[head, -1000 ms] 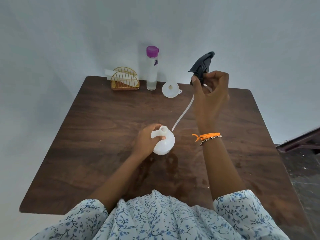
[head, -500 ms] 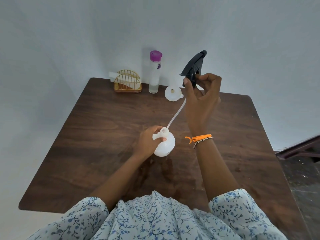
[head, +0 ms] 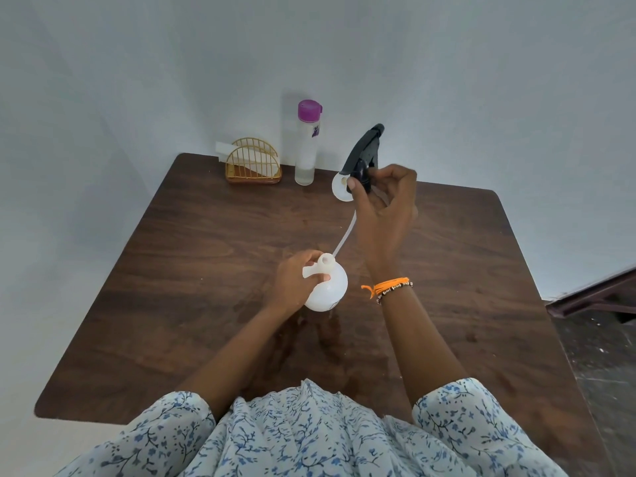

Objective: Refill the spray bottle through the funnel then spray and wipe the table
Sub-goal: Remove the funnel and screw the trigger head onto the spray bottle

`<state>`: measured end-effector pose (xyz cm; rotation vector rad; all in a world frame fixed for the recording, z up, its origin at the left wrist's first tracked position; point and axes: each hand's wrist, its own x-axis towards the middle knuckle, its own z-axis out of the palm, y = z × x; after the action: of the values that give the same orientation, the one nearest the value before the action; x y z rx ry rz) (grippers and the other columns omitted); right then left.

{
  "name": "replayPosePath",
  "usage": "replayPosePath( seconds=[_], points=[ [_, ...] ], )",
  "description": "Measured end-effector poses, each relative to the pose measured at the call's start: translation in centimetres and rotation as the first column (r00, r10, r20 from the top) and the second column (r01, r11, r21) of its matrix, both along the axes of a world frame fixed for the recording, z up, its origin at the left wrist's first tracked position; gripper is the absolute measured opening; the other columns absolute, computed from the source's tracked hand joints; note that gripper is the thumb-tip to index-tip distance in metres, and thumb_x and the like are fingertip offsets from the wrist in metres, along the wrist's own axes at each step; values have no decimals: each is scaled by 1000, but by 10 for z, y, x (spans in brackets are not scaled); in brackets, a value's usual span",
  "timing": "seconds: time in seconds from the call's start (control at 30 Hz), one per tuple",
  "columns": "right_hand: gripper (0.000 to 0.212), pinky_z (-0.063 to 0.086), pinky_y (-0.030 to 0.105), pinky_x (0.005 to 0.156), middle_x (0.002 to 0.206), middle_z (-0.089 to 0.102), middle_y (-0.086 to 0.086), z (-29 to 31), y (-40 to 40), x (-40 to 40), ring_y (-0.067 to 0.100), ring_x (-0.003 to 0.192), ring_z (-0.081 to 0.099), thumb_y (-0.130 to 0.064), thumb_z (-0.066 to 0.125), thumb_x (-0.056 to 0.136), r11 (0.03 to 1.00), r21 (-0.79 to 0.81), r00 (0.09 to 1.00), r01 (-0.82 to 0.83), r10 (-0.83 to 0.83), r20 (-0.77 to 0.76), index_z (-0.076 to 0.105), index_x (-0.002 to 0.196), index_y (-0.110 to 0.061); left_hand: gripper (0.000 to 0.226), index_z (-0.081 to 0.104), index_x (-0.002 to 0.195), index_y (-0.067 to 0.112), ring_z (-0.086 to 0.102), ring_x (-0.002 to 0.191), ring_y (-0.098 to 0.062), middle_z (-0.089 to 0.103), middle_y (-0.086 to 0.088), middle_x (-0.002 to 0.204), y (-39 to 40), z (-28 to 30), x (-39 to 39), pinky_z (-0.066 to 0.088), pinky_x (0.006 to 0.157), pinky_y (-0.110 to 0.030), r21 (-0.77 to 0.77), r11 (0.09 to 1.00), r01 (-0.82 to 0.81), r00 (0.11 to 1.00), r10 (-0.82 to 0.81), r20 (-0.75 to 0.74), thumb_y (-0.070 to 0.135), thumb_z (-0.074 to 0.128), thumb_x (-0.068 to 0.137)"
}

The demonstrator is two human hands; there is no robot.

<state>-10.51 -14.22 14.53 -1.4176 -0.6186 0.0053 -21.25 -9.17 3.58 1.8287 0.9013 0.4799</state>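
A round white spray bottle [head: 331, 286] stands near the middle of the dark wooden table [head: 192, 270], its neck uncapped. My left hand [head: 295, 282] grips it from the left. My right hand [head: 384, 208] holds the black spray head [head: 364, 156] raised above the table's far side. The head's white dip tube [head: 345, 235] slants down and its tip is at the bottle's mouth. A small white funnel [head: 340, 189] lies on the table behind the spray head, partly hidden by my fingers. A tall clear bottle with a purple cap [head: 307, 142] stands at the far edge.
A gold wire holder with white napkins [head: 253, 163] sits at the far left by the wall. Wet marks show on the table in front of the spray bottle. The wall runs right behind the table. A dark floor lies to the right.
My right hand has carried the spray head left and down toward the bottle, and the tube tip has come to the bottle's mouth. My left hand has kept its hold.
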Motion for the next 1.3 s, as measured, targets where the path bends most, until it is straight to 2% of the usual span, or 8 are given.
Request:
replayPosePath(
  seconds=[0.13, 0.3, 0.4, 0.5, 0.73, 1.0, 1.17, 1.3],
  points=[
    [36, 52, 18, 78, 90, 64, -3, -16, -7, -2, 4, 86, 66, 2, 75, 73, 998, -29, 993, -54, 51, -107, 50, 95, -11, 31, 65, 108, 18, 55, 95, -10, 62, 11, 101, 0, 0, -1, 40, 73, -12, -4, 1000, 6, 1000, -6, 11, 11, 70, 78],
    [39, 51, 16, 78, 89, 62, -11, -42, -20, -6, -3, 81, 64, 2, 77, 70, 981, -133, 981, -140, 119, -155, 52, 94, -15, 32, 62, 111, 17, 56, 103, -14, 63, 5, 112, -2, -2, 0, 43, 87, -30, 19, 1000, 17, 1000, -17, 3, 15, 69, 80],
    [39, 53, 20, 79, 90, 65, -5, -62, -27, -11, 5, 84, 66, -1, 79, 69, 963, -197, 974, -182, 149, -170, 53, 95, -15, 31, 60, 112, 16, 52, 102, -12, 57, 12, 108, -4, -3, 1, 39, 94, -36, 41, 999, 16, 1000, -16, -3, 17, 67, 82],
    [37, 55, 24, 78, 93, 67, 6, -74, -32, -15, 15, 86, 67, -2, 80, 69, 957, -214, 965, -197, 152, -212, 56, 95, -14, 31, 59, 114, 14, 49, 101, -11, 53, 12, 106, -5, -4, 1, 37, 92, -31, 54, 998, 15, 1000, -14, -15, 17, 66, 84],
    [33, 50, 10, 80, 99, 65, -5, -78, -31, -13, -5, 86, 63, -2, 72, 77, 907, -327, 957, -264, 205, -205, 59, 106, -10, 34, 56, 118, 15, 51, 110, -17, 58, -1, 122, -5, -9, 1, 36, 86, -25, 22, 999, 36, 999, -35, -26, 21, 64, 86],
    [36, 48, 27, 94, 115, 66, 6, -86, -29, -5, 16, 105, 61, -6, 61, 87, 769, -544, 937, -336, 332, -110, 60, 123, -7, 42, 58, 112, 14, 54, 105, -22, 60, -3, 112, -2, -18, 1, 41, 84, -30, 22, 999, 24, 999, -23, -25, 37, 63, 78],
    [26, 38, 46, 100, 108, 63, -16, -86, -35, 12, 12, 110, 52, -23, 62, 85, 639, -677, 897, -364, 437, -70, 65, 111, -24, 45, 61, 104, 18, 48, 107, -23, 60, -2, 109, 7, -28, 2, 42, 84, -36, 98, 994, 40, 995, -31, -93, 49, 55, 72],
    [27, 35, 45, 95, 92, 59, -12, -84, -39, 14, 13, 97, 42, -27, 62, 84, 638, -697, 883, -328, 470, 15, 67, 110, -22, 41, 61, 106, 21, 47, 114, -21, 61, 1, 117, 10, -36, 4, 33, 98, -39, 156, 984, 87, 992, -70, -109, 49, 52, 77]
  ],
)
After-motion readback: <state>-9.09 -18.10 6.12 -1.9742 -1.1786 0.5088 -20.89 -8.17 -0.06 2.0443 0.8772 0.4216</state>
